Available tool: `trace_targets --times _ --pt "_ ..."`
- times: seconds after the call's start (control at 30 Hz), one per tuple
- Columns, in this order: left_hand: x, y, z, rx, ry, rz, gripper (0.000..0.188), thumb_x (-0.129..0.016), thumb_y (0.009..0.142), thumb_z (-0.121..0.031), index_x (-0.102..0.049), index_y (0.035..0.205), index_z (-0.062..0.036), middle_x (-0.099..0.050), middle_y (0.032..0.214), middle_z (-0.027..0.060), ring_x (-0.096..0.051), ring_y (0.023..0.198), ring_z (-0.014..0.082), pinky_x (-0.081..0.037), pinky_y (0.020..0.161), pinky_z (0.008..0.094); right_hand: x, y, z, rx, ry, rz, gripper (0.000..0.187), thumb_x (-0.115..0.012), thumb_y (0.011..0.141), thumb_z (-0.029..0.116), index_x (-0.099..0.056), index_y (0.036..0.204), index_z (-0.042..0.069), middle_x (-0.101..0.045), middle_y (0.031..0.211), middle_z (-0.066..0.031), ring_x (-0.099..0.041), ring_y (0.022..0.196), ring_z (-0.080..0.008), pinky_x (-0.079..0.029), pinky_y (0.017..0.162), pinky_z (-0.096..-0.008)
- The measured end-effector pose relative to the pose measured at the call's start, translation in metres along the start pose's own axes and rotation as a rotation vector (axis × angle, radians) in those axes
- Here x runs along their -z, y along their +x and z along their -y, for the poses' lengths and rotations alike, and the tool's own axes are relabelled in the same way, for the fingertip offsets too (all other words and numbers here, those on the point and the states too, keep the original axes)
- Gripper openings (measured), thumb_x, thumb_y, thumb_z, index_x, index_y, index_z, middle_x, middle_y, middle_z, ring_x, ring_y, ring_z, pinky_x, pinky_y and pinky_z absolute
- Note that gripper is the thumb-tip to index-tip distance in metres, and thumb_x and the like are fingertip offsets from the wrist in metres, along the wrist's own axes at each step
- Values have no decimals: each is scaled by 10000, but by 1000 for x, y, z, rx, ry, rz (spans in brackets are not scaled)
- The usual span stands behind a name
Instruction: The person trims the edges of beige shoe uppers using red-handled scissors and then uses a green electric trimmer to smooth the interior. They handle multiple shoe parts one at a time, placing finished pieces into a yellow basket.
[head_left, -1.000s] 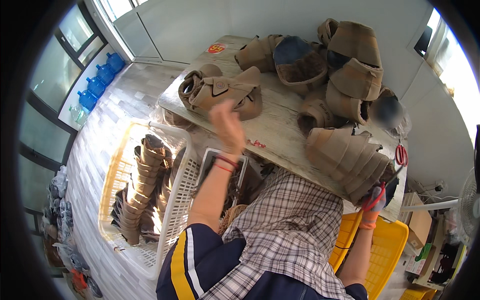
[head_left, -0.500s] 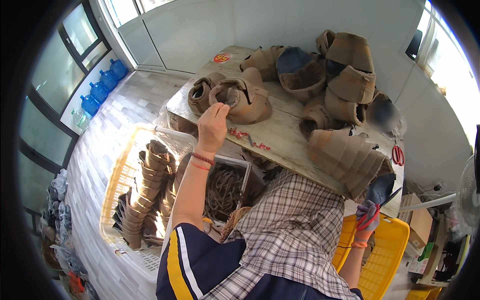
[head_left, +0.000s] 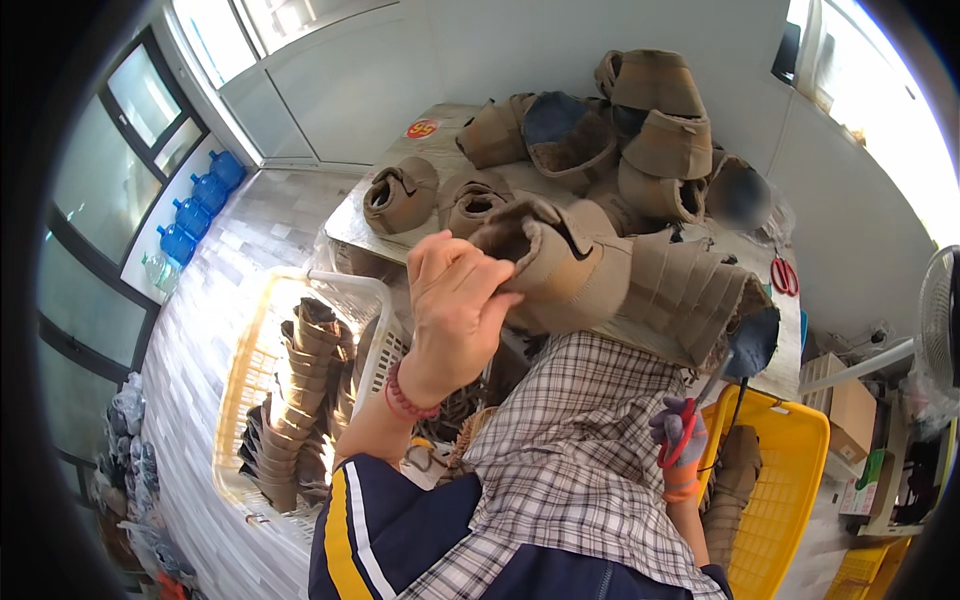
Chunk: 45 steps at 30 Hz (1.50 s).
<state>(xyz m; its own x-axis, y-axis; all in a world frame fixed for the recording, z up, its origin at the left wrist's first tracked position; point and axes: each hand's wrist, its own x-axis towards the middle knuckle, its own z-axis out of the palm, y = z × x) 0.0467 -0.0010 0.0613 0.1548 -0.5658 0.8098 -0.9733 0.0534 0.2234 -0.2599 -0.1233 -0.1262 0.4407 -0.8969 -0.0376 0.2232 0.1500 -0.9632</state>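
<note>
My bare left hand (head_left: pixel 455 300) pinches the rim of a brown, fleece-lined shoe upper (head_left: pixel 575 275), raised over the table's near edge. In my gloved right hand (head_left: pixel 683 450) is a pair of red-handled scissors (head_left: pixel 679 432), blades pointing up beside the table edge. Just above them lies a nested row of brown uppers (head_left: pixel 675 295) with a dark blue piece (head_left: pixel 752 342) at its end. Two more curled uppers stand at the table's left: one upper (head_left: pixel 400 195) by the corner, another upper (head_left: pixel 475 203) partly behind the held one.
A heap of uppers (head_left: pixel 660 150) covers the back of the table (head_left: pixel 365 215). Another pair of red scissors (head_left: pixel 784 275) lies at its right edge. A white basket (head_left: pixel 262 330) with stacked uppers stands left, a yellow crate (head_left: pixel 790 470) right, near a fan (head_left: pixel 935 330).
My left hand has lifted the upper off the table and brought it right and nearer to me. My right hand with the scissors has shifted slightly left.
</note>
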Motion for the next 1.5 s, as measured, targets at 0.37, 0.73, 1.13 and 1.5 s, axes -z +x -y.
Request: trace_targets --times 0.37,0.73,1.13,1.5 --pt "-117 -65 -106 843 -1393 529 227 -557 892 -37 -502 1112 -28 -550 1033 22 -510 972 99 -410 886 245 -44 -25 113 214 -251 -64 470 -718 715 123 -542 1119 -39 -633 1000 -99 -598 903 -177 -482 784 -287" --pt "-269 -56 57 995 -1431 102 328 -619 890 -206 -543 1119 15 -584 1074 54 -529 987 129 -410 894 264 51 136 113 315 -445 -229 367 -636 774 39 -546 1127 -15 -594 997 -33 -553 868 -108 -468 769 -229" --pt "-257 -17 80 926 -1638 360 388 -633 876 -282 -594 1135 4 -633 1064 42 -575 964 128 -456 863 264 83 243 3 316 -127 65 411 -546 854 136 -458 1236 12 -522 1193 -64 -504 1090 -184 -404 933 -310" --pt "-169 -42 153 372 406 -206 252 -660 773 -101 -568 1002 -50 -560 1093 162 -501 1002 376 -403 865 433 112 193 -7 473 -477 -302 292 -499 953 220 -560 1072 -39 -579 920 -56 -538 877 -152 -427 790 -277"
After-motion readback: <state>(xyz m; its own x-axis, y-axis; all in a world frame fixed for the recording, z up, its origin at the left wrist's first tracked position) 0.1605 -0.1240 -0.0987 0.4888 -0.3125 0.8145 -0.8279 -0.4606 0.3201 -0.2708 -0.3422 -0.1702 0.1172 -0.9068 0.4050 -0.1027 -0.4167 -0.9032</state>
